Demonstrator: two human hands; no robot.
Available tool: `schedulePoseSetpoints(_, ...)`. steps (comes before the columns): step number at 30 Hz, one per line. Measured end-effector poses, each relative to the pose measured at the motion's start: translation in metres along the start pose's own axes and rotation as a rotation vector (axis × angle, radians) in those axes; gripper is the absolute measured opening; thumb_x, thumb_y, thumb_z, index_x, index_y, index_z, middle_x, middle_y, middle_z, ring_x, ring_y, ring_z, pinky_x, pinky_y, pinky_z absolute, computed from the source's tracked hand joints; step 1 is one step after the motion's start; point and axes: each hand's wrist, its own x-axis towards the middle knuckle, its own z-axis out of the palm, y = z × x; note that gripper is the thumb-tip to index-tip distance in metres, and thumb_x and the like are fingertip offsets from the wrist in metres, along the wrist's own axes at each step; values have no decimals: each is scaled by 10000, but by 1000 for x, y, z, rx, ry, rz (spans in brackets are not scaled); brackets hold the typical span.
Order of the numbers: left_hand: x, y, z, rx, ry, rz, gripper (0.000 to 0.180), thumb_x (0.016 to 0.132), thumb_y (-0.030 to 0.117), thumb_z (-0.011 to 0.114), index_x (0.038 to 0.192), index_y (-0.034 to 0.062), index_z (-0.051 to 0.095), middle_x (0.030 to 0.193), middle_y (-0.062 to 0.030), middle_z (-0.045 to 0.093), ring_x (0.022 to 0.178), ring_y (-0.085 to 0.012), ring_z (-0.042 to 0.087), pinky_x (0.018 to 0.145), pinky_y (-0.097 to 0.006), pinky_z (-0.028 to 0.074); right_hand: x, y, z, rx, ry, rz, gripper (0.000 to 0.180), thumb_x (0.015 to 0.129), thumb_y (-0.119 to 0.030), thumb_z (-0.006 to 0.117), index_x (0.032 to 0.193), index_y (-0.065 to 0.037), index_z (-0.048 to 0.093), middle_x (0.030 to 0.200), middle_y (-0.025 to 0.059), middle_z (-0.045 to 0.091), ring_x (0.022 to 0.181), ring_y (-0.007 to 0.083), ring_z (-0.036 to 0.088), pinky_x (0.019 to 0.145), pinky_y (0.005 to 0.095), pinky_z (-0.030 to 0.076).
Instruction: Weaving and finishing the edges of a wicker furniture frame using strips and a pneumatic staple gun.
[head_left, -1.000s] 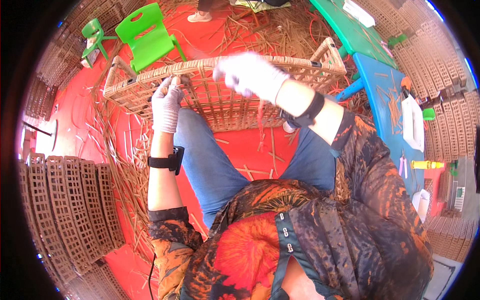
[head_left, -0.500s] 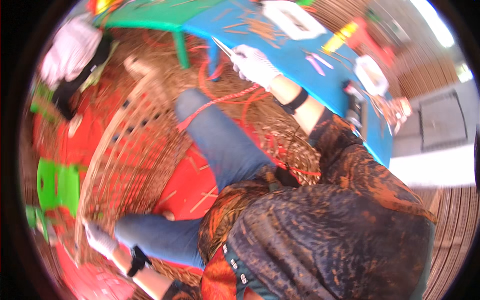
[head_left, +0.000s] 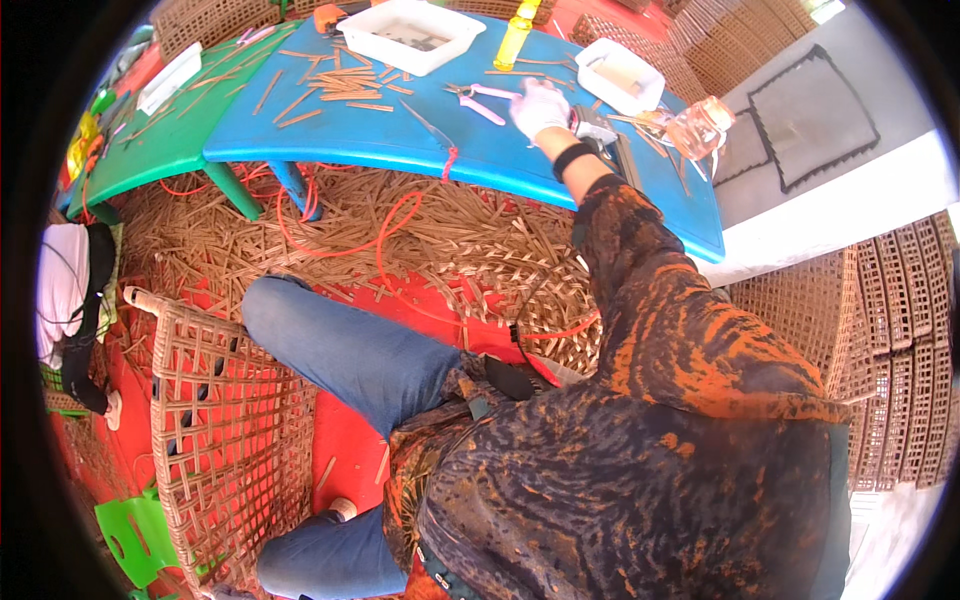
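Observation:
My right hand (head_left: 540, 106), in a white glove with a black wristband, reaches forward and rests on the blue table (head_left: 470, 155). It lies between pink-handled pliers (head_left: 482, 100) on its left and a dark grey tool (head_left: 598, 128) on its right. Whether its fingers grip anything is unclear. My left hand is out of view. A half-woven wicker basket frame (head_left: 215, 430) leans against my left leg in blue jeans.
On the blue table lie cut cane strips (head_left: 340, 85), two white trays (head_left: 420, 35) (head_left: 620, 72) and a yellow bottle (head_left: 515, 35). A green table (head_left: 165, 140) adjoins it. Loose cane and an orange cord (head_left: 385, 235) cover the red floor. Woven panels (head_left: 900, 340) are stacked right; another person (head_left: 65, 290) sits left.
My view has swung from the basket to the blue table. My right hand left the basket rim and reached out onto the table; my left hand dropped out of view.

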Motion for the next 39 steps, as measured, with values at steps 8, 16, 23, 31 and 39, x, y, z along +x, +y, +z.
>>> schedulePoseSetpoints(8,-7,-8,1,33,-133,34,605,1038,431,517,1365,-75,570,1293,-155,654,1152,-254,611,1020,-362,476,38,30,13,20,-91,-589,642,899,-557,627,1429,-204,545,1379,111,597,1290,338,549,1108,460,418)
schedulePoseSetpoints(16,-59,-5,-4,20,-130,327,242,990,239,580,978,41,719,754,13,599,663,-89,497,601,-265,391,133,12,59,271,-700,-403,684,945,-387,677,1457,13,464,1301,92,645,1122,183,611,1008,279,433)
schedulePoseSetpoints(23,-90,34,8,-552,-258,-54,216,1008,230,601,1030,48,716,697,64,542,521,-7,358,463,-188,234,78,-121,-30,1325,-1091,-356,576,977,-376,615,1373,24,494,1266,195,619,1139,299,628,1007,403,508)
schedulePoseSetpoints(31,-98,35,14,-599,-236,-44,253,1028,291,579,946,76,684,637,69,449,489,-14,310,435,-199,216,-251,-315,-185,946,-1696,-1369,509,1014,-192,602,1434,62,464,1370,134,597,1209,207,606,1004,326,495)
schedulePoseSetpoints(39,-91,33,-8,-762,-436,-232,258,998,318,626,968,73,703,678,87,519,555,-4,376,484,-189,241,-405,-423,-215,274,-1392,-1782,402,1004,-344,629,1289,-60,643,903,-23,639,721,43,572,628,219,469)
